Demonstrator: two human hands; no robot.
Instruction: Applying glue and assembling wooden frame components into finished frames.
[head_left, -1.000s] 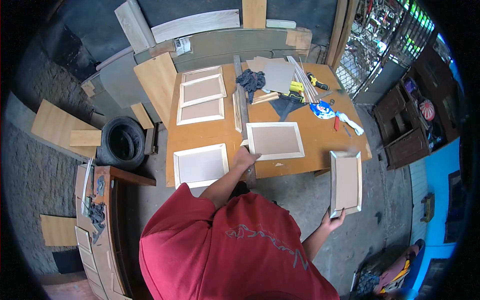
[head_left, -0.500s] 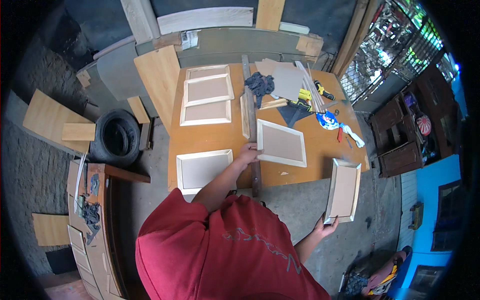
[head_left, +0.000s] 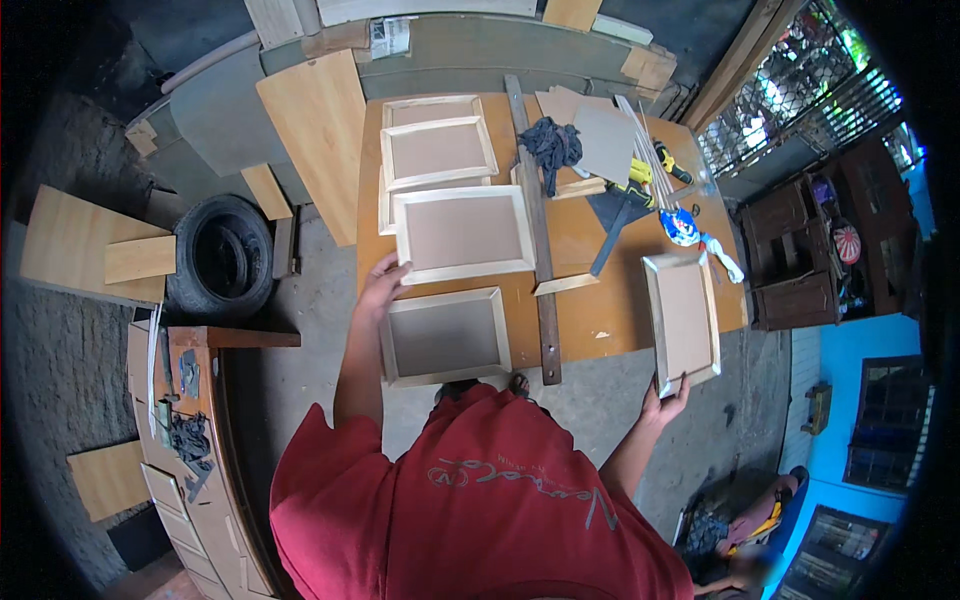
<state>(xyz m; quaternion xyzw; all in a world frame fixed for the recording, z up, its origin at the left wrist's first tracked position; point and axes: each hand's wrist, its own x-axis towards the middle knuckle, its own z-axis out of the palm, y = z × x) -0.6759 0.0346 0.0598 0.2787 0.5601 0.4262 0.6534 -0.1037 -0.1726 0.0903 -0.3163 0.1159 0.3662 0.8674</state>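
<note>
My left hand [head_left: 380, 282] grips the lower left corner of a pale wooden picture frame [head_left: 466, 232] with a brown backing panel. That frame is held over the left half of the table, above the other frames. Closed on the bottom end of a second wooden frame [head_left: 684, 318] is my right hand [head_left: 664, 400], which holds it upright at the table's right front edge. Nearer me lies another frame [head_left: 446, 337], partly under the left-hand one. Behind, a stacked frame [head_left: 438, 153] overlaps more frames of the same kind.
On the orange-brown table [head_left: 590, 345], a long dark bar [head_left: 545, 300] runs front to back. To its right are a dark cloth [head_left: 550, 148], yellow-black power drills [head_left: 640, 180], a try square [head_left: 608, 240] and thin strips. A tyre [head_left: 222, 262] and a side bench [head_left: 200, 400] stand left.
My left hand has carried its frame leftward across the bar, over the other frames. The right-hand frame has risen slightly. A wooden strip and the square's blade are now uncovered.
</note>
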